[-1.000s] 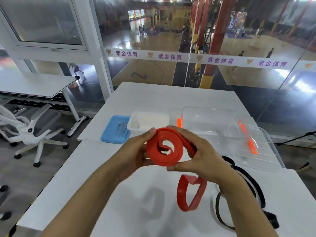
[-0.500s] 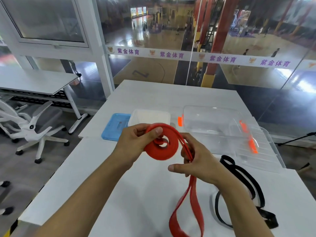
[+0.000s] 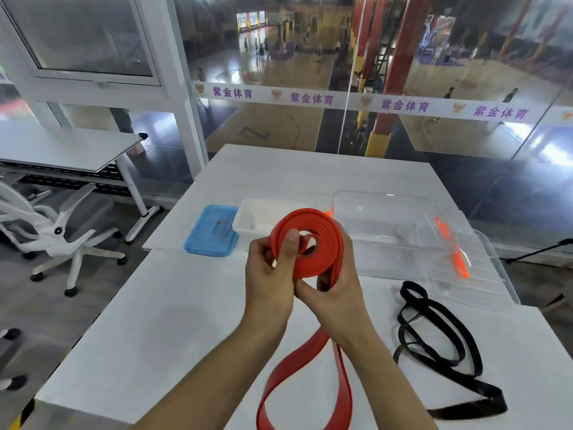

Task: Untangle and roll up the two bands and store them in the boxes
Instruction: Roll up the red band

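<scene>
Since half a second ago, both hands have raised the flat red rubber band (image 3: pixel 310 243), its coil grown. Left hand (image 3: pixel 273 277) pinches the coil's centre; right hand (image 3: pixel 335 287) grips its rim. Unrolled tail hangs toward six o'clock onto the white surface (image 3: pixel 161 330), so the right hand feeds next.

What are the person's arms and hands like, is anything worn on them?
Both are bare. The left hand and right hand wear no gloves, and no rings or watch show. Both forearms are uncovered to the picture's lower edge, with no sleeve in view.
</scene>
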`<action>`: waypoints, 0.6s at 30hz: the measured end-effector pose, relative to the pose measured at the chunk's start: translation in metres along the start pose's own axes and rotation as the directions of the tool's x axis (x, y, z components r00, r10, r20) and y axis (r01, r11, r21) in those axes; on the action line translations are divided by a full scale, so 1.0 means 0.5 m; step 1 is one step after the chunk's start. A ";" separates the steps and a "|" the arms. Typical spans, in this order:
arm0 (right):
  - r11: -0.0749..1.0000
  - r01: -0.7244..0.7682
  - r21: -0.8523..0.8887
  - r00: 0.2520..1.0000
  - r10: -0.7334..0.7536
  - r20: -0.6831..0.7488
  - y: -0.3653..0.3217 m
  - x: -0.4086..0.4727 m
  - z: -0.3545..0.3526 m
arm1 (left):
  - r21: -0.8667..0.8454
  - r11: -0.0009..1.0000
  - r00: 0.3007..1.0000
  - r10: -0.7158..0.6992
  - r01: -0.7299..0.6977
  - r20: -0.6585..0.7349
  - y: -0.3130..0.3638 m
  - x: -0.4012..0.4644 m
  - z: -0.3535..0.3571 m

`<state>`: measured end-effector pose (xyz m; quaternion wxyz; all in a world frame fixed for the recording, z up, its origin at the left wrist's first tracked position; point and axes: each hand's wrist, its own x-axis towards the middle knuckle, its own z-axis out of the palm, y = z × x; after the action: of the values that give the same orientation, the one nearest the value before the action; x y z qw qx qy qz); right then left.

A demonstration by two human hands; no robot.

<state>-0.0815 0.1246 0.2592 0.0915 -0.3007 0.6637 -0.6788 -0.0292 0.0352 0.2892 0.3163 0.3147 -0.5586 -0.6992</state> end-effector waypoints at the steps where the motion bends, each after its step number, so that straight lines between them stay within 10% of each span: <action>1: 1.000 -0.002 -0.009 1.000 0.002 -0.003 -0.001 0.001 -0.003 | -0.011 1.000 0.999 -0.023 0.024 0.043 -0.003 -0.001 -0.002; 9: 0.976 -0.009 -0.218 0.980 0.052 0.194 -0.016 0.021 -0.091 | 0.211 0.970 0.835 -0.216 0.124 0.506 0.020 0.036 -0.074; 18: 0.949 0.043 -0.311 0.904 0.095 0.417 -0.037 0.019 -0.096 | 0.470 0.863 0.730 -0.199 -0.186 0.654 0.085 0.088 -0.095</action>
<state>-0.1093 0.1621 0.2824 0.1946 -0.4435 0.7306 -0.4813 -0.0143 -0.0345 0.3187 -0.0081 0.1087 -0.7968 -0.5944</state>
